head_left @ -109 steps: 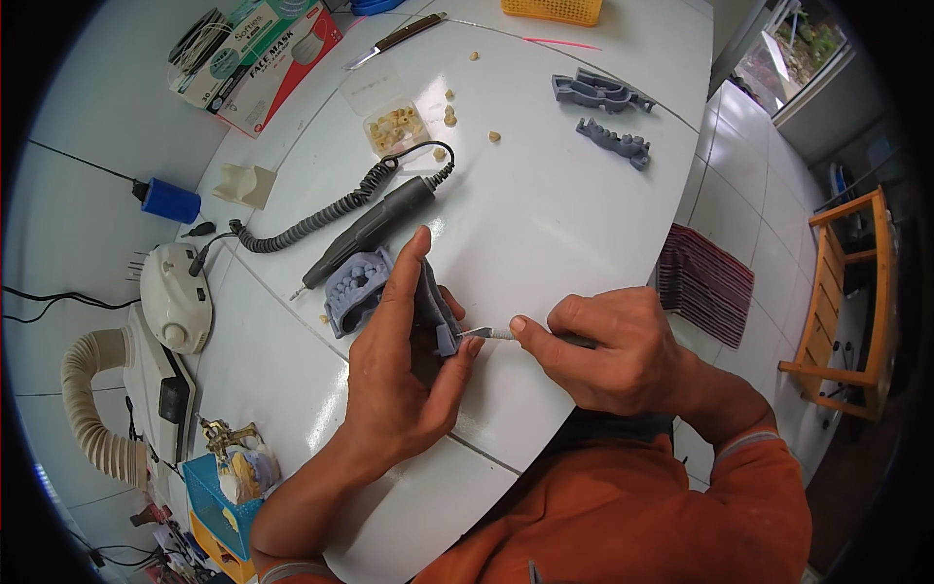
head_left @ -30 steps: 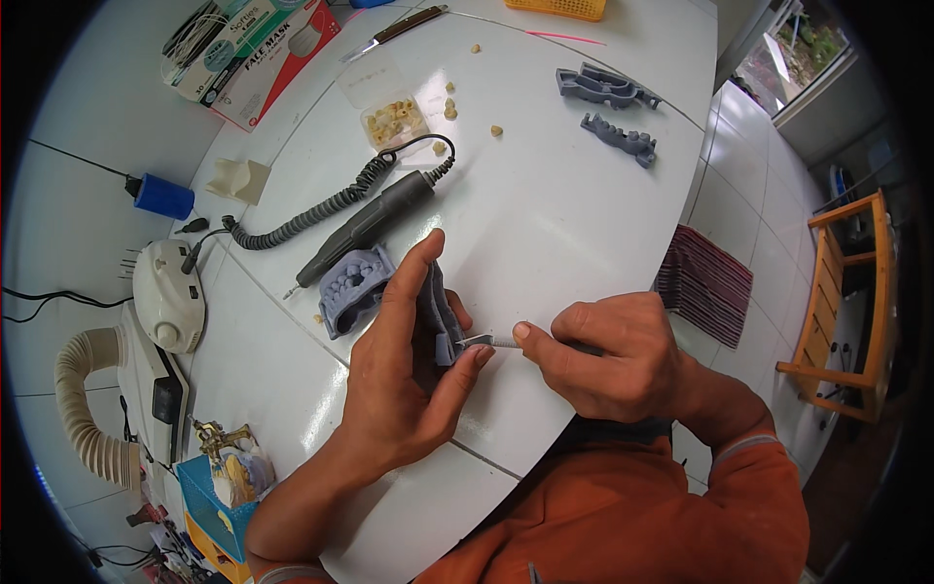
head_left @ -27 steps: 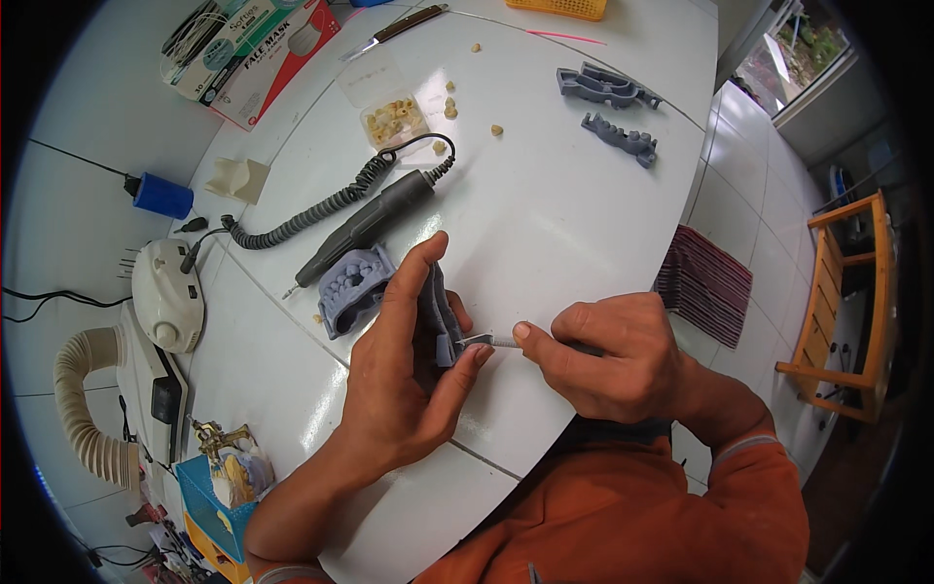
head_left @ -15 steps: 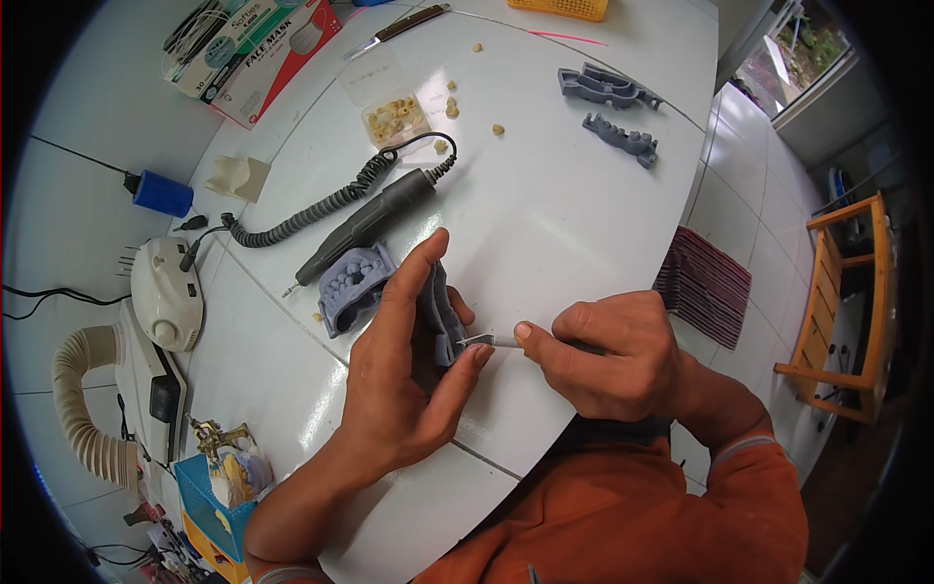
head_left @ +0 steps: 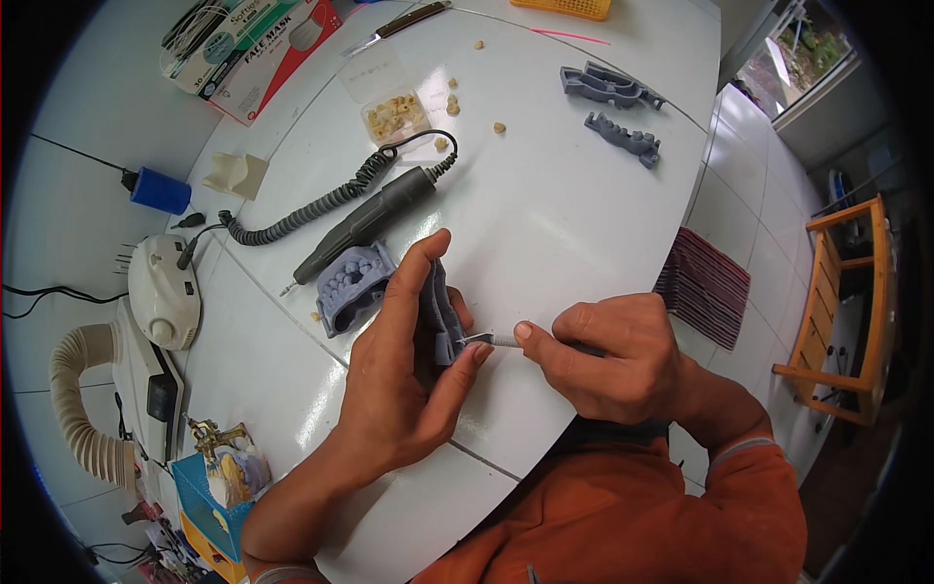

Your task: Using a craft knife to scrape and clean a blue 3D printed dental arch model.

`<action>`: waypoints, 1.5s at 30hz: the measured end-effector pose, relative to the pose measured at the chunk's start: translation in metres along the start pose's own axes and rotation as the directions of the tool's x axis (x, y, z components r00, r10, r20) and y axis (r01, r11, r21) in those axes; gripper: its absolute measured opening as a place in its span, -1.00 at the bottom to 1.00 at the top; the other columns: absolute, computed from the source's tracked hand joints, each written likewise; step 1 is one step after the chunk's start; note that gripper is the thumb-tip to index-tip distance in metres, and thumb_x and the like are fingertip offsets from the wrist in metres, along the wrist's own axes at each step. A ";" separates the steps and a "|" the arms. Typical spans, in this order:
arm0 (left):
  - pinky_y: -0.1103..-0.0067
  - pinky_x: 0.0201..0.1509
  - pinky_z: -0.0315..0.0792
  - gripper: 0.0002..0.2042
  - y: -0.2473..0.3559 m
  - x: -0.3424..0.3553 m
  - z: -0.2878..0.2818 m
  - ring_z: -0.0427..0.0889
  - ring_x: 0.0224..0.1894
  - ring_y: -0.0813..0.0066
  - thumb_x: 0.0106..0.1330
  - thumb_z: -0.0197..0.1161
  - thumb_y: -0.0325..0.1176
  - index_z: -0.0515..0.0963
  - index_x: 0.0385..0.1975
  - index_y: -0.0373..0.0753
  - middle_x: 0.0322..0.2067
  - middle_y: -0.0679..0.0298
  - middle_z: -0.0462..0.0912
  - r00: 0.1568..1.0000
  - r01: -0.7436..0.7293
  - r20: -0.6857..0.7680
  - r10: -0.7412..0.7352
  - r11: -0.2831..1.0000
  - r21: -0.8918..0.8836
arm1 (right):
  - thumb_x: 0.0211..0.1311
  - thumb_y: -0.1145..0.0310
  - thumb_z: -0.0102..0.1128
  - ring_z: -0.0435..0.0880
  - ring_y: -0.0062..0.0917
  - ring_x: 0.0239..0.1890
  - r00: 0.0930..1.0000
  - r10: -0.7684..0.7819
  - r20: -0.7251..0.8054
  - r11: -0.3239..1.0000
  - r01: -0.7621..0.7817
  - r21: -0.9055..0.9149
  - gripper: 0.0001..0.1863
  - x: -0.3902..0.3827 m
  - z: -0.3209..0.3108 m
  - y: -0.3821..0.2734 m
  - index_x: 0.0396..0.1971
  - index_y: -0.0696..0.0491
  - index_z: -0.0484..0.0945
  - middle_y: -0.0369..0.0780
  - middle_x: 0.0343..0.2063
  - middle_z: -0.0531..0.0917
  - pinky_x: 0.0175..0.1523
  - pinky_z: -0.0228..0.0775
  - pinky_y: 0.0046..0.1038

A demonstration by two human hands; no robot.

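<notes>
The blue-grey moulded dental piece [head_left: 444, 310], slightly lower in view than earlier, is grasped by the left hand [head_left: 394, 375] above the white tiled table [head_left: 525, 234]; the right hand [head_left: 618, 355] clasps a slim metal-bladed tool [head_left: 502, 340]. A slatted wooden chair [head_left: 824, 297] stands beyond.

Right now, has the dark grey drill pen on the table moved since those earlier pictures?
No. The drill pen lies in the same spot and points the same way, judged against the tile seam close to its tip.

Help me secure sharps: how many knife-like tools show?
2: a slim tool in the right hand; a wooden-handled knife at the picture's top. Clutter may hide others.
</notes>
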State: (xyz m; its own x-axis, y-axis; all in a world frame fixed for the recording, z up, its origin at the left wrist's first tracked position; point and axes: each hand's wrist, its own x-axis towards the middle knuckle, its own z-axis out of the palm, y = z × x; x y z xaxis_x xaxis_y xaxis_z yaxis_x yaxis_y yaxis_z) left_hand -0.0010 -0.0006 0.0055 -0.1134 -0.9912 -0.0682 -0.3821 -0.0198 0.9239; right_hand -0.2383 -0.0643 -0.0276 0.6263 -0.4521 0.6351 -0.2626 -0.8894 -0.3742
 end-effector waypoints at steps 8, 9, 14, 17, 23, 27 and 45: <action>0.55 -0.22 0.55 -0.16 -0.005 0.003 -0.001 0.68 -0.31 0.45 0.38 0.39 -0.56 0.12 0.63 -0.28 -0.19 0.19 0.63 0.993 -0.110 -0.021 0.114 0.983 0.145 | 0.18 0.53 0.48 0.46 -0.68 -0.70 1.000 0.001 -0.006 1.000 -0.001 -0.001 -0.84 -0.001 0.002 0.001 -0.22 0.14 0.80 -0.37 -0.58 0.44 -0.66 0.28 -0.50; 0.55 -0.23 0.55 -0.17 -0.005 0.003 -0.001 0.67 -0.31 0.46 0.38 0.39 -0.56 0.12 0.63 -0.28 -0.19 0.20 0.63 0.991 -0.124 -0.023 0.129 0.981 0.149 | 0.18 0.53 0.48 0.46 -0.68 -0.70 1.000 0.000 -0.007 1.000 0.000 -0.001 -0.84 -0.001 0.001 0.001 -0.22 0.14 0.80 -0.37 -0.58 0.44 -0.66 0.28 -0.50; 0.53 -0.17 0.56 -0.15 -0.009 0.002 0.001 0.69 -0.26 0.43 0.36 0.40 -0.56 0.12 0.64 -0.27 -0.17 0.19 0.63 0.989 -0.141 -0.037 0.146 0.982 0.130 | 0.17 0.54 0.48 0.47 -0.68 -0.70 1.000 -0.005 -0.008 1.000 0.005 0.009 -0.83 0.000 0.000 0.001 -0.22 0.14 0.80 -0.37 -0.58 0.44 -0.65 0.29 -0.51; 0.52 -0.13 0.57 -0.14 -0.009 0.002 0.001 0.69 -0.23 0.40 0.35 0.40 -0.57 0.11 0.65 -0.26 -0.16 0.17 0.63 0.986 -0.154 -0.050 0.161 0.979 0.133 | 0.17 0.54 0.48 0.47 -0.68 -0.70 1.000 -0.008 -0.003 1.000 0.008 0.004 -0.82 -0.001 0.000 0.002 -0.21 0.14 0.81 -0.37 -0.58 0.45 -0.65 0.29 -0.51; 0.51 -0.14 0.57 -0.14 -0.007 0.001 -0.001 0.69 -0.24 0.40 0.36 0.40 -0.56 0.11 0.65 -0.24 -0.16 0.17 0.63 0.991 -0.124 -0.035 0.130 0.983 0.134 | 0.18 0.54 0.47 0.47 -0.67 -0.70 1.000 0.006 0.006 1.000 -0.006 0.005 -0.82 0.001 -0.001 -0.001 -0.20 0.14 0.80 -0.37 -0.58 0.42 -0.66 0.28 -0.49; 0.53 -0.20 0.56 -0.16 -0.006 0.003 -0.001 0.68 -0.29 0.43 0.37 0.39 -0.56 0.12 0.64 -0.24 -0.18 0.19 0.63 0.993 -0.116 -0.024 0.120 0.985 0.127 | 0.19 0.53 0.47 0.46 -0.68 -0.70 1.000 0.002 0.002 1.000 -0.002 0.000 -0.84 -0.001 0.000 0.001 -0.21 0.14 0.80 -0.37 -0.58 0.43 -0.66 0.27 -0.50; 0.51 -0.10 0.57 -0.15 -0.007 0.002 0.000 0.68 -0.20 0.39 0.37 0.37 -0.57 0.11 0.65 -0.27 -0.15 0.16 0.61 0.985 -0.160 -0.042 0.168 0.975 0.153 | 0.19 0.53 0.48 0.45 -0.67 -0.71 1.000 -0.004 0.000 1.000 0.004 0.014 -0.84 -0.001 0.000 0.001 -0.22 0.13 0.81 -0.38 -0.58 0.43 -0.66 0.28 -0.50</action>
State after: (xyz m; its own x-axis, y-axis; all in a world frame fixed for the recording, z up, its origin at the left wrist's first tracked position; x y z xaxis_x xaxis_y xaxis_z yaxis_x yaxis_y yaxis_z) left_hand 0.0012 -0.0019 -0.0015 -0.1375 -0.9850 0.1041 -0.4944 0.1593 0.8545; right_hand -0.2389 -0.0647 -0.0289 0.6273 -0.4486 0.6366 -0.2499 -0.8901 -0.3810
